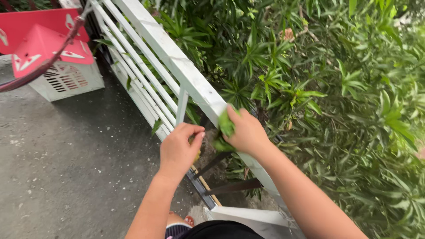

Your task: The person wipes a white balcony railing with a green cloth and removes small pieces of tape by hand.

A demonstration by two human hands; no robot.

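My right hand (249,132) presses a green cloth (226,125) against the top rail of a white metal fence (177,62). The cloth is bunched under my fingers and hangs a little below the rail. My left hand (179,148) is curled just beside it, fingers bent near a thin white upright bar (182,106); something small and yellowish shows under its fingers, but I cannot tell what it is.
Dense green shrubs (336,97) grow right behind the fence. A grey concrete floor (66,168) lies on the left. A white and red vented box (57,66) stands at the back left. Dark slanted bars (232,186) sit low in the fence.
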